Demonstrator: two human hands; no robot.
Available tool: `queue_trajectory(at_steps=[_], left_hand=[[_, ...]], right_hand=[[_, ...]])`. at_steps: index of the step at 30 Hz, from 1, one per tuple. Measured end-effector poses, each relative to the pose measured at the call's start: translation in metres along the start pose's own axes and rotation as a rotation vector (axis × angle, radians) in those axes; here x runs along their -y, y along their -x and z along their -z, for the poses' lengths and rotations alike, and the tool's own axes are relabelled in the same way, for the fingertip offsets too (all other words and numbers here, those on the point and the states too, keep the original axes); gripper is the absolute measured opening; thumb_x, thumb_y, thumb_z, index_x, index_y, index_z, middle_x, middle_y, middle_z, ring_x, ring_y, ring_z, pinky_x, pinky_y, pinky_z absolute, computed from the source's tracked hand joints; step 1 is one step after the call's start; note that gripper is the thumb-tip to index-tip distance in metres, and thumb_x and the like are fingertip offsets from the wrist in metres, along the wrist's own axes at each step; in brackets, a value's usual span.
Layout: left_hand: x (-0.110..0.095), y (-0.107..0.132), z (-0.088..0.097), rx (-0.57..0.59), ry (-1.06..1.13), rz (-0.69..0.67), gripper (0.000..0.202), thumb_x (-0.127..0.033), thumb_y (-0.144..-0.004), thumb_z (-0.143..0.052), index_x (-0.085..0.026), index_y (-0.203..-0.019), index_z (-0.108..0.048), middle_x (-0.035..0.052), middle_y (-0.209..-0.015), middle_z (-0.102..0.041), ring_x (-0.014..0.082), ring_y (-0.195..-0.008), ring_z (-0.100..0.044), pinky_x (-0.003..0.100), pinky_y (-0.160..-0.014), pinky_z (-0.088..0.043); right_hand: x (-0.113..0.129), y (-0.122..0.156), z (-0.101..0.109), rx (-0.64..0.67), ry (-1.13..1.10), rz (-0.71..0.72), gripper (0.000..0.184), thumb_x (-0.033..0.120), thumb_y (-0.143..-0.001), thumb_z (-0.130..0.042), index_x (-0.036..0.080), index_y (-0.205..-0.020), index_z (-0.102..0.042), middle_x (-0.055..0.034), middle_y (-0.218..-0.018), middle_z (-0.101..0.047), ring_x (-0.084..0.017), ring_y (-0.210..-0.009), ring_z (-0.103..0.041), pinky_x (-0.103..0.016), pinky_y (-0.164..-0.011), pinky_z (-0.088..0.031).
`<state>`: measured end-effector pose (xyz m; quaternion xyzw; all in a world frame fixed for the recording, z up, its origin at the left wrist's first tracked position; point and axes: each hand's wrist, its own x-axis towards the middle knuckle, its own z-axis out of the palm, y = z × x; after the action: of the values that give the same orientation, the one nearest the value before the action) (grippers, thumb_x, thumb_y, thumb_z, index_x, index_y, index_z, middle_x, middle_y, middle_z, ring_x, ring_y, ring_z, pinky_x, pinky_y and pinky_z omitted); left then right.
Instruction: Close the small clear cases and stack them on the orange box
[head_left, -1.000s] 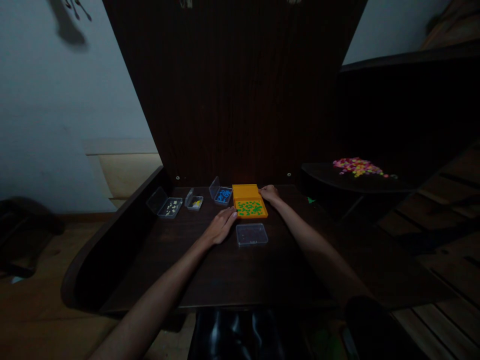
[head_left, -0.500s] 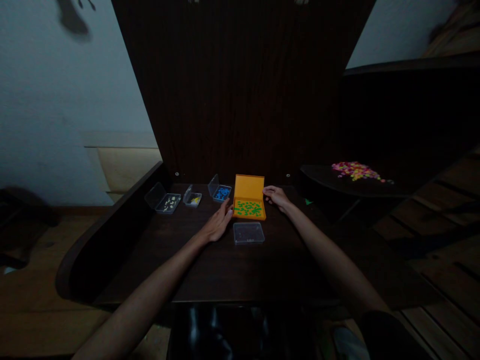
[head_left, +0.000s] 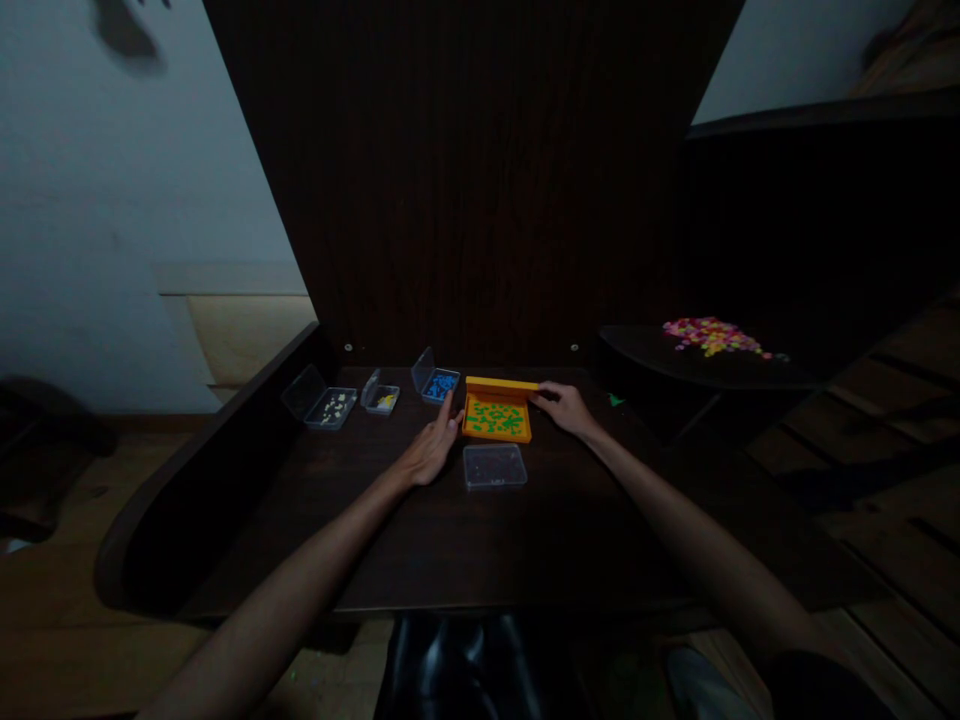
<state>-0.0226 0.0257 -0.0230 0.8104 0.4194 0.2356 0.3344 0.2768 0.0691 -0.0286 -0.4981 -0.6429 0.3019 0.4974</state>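
Note:
An orange box [head_left: 497, 437] with small green pieces [head_left: 496, 417] in it sits on the dark table. Its hinged lid [head_left: 501, 387] is tilted partway down over the back. My right hand [head_left: 566, 407] pinches the lid's right corner. At the box's left side rests my left hand [head_left: 433, 450], fingers stretched out, by the box's edge. Just in front of the box lies a clear plastic case [head_left: 495, 467], closed. Behind my left hand, a small clear case [head_left: 424, 372] with its lid up holds blue pieces [head_left: 441, 386].
Farther left, two more open clear cases hold yellow pieces [head_left: 386, 401] and pale pieces [head_left: 334, 407]. A pile of pink and yellow bits [head_left: 712, 336] lies on a side shelf [head_left: 660, 362] at right. A green scrap [head_left: 616, 400] lies near it. A raised side panel [head_left: 217, 460] bounds the left.
The orange box's lid has swung forward and down from nearly upright, with my right hand at its corner. My left hand stays beside the box.

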Motion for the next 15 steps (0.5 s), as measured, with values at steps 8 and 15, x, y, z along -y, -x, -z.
queue_trajectory(at_steps=[8, 15], left_hand=[[0.0000, 0.0014, -0.0008, -0.002, -0.026, -0.024, 0.069, -0.054, -0.099, -0.006, -0.017, -0.154, 0.014, 0.0096, -0.152, -0.039, 0.0198, -0.145, -0.027, 0.041, -0.119, -0.019], [0.0045, 0.0010, -0.0026, -0.022, -0.045, -0.005, 0.074, -0.059, -0.097, -0.006, -0.014, -0.156, -0.004, 0.0113, -0.153, -0.037, 0.0218, -0.144, -0.033, 0.039, -0.119, -0.021]], right_hand=[[0.0066, 0.0098, 0.0094, 0.131, 0.284, 0.231, 0.021, 0.036, -0.084, -0.061, 0.023, -0.093, -0.076, -0.0066, -0.103, -0.076, -0.024, -0.099, -0.069, -0.042, -0.094, -0.051], [0.0033, 0.0091, 0.0108, 0.180, 0.290, 0.252, 0.020, 0.031, -0.084, -0.063, 0.024, -0.097, -0.077, -0.0055, -0.109, -0.074, -0.025, -0.106, -0.068, -0.043, -0.098, -0.050]])
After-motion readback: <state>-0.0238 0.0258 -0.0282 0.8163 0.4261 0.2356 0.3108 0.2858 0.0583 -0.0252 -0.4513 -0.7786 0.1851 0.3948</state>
